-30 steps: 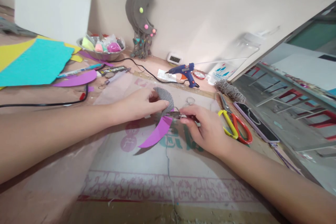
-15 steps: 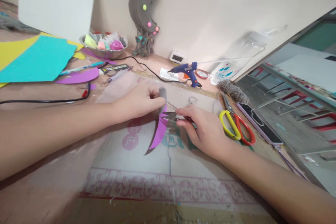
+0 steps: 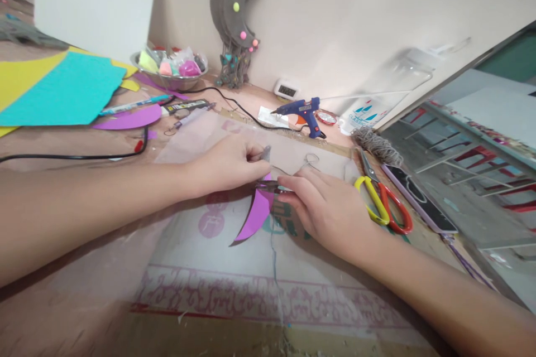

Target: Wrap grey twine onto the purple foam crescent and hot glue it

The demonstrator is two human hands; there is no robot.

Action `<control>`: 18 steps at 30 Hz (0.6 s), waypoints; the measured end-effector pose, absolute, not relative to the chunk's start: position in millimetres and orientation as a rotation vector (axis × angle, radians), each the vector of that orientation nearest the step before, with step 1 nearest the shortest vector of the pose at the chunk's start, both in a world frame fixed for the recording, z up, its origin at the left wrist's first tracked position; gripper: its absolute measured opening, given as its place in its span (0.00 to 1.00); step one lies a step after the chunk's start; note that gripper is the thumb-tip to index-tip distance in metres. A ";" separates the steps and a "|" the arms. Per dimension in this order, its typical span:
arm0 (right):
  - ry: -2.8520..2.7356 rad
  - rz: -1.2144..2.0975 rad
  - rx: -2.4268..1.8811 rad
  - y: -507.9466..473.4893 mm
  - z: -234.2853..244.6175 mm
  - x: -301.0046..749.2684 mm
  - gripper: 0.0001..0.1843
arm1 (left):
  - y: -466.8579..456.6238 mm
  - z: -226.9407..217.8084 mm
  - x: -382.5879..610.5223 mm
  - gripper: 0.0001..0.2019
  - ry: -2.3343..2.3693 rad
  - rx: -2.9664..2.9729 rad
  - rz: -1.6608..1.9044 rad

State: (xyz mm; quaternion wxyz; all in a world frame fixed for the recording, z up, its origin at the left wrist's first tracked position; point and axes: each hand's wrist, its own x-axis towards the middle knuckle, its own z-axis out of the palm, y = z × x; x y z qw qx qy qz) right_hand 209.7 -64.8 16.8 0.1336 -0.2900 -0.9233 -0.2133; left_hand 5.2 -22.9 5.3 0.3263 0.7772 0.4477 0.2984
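Note:
A purple crescent-shaped piece (image 3: 253,217) stands out below the fingers of my left hand (image 3: 237,162), which are closed on its upper part. That upper end is grey, as if wrapped in yarn, and mostly hidden by the fingers. My right hand (image 3: 316,192) pinches a small dark tool with slim tips (image 3: 268,184); its exact kind is unclear. The tips lie across the purple piece just below my left fingertips. A thin grey yarn (image 3: 310,160) loops on the sheet behind my right hand.
A translucent printed sheet (image 3: 201,290) covers the work surface. Behind are a blue glue gun (image 3: 304,111), a bowl of coloured bags (image 3: 167,82) and a grey moon ornament (image 3: 234,17). At right lie scissors (image 3: 383,206), a yarn bundle (image 3: 377,145) and a phone (image 3: 419,198).
The dark tool's tips, spread apart earlier, look closer together now and lie further across the purple piece. My left fingers cover more of the grey end. The whole view has shifted slightly.

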 end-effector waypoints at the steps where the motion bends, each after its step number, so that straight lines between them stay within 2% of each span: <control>1: -2.688 -0.662 -0.848 -66.7 18.1 208.9 0.09 | -23.1 5.3 5.1 0.13 1.166 2.040 0.780; 18: -2.717 -0.733 -0.863 -73.3 23.8 207.1 0.07 | -24.6 6.8 5.8 0.13 1.183 2.025 0.789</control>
